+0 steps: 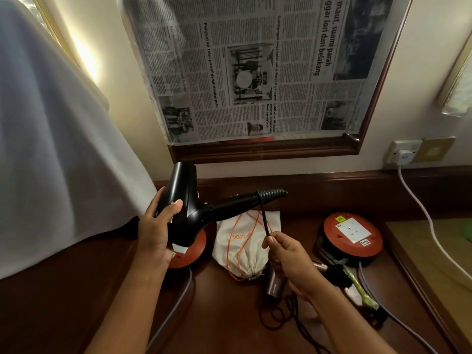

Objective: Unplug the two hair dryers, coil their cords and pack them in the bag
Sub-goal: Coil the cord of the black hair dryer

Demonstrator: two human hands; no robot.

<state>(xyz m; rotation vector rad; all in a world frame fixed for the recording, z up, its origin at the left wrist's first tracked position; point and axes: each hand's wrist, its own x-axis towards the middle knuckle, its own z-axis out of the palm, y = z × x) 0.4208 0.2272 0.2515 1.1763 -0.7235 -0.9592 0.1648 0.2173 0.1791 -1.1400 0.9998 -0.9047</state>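
White sheet (51, 139) fills the left of frame. Left hand (155, 226), left of centre, grips the black dryer (184, 200) by its body: thumb curled over the near side, fingers wrapped behind, palm under it. Dryer is held off the desk, barrel pointing up, handle sticking out to the right toward frame centre, ending in a ribbed strain relief. Partly hidden under the dryer, a red reel (189, 251) on the desk (76, 290).

Cord (264, 221) drops from the ribbed end straight down into the right hand (288, 259), lower centre. Thumb and forefinger pinch the cord at the fingertips, other fingers curled; cord runs taut between handle tip and pinch.

Bag (242, 244), cream with orange drawstring, lies on the desk at centre, behind the cord, between the hands. Second dryer (272, 284), grey, lies on the desk just below the right hand, its black cord loose toward the bottom edge.

Right: second red reel (353, 236) with a socket face. Upper right: wall socket (403, 150) with a white plug and cable. Newspaper (250, 67) covers the framed panel up top.
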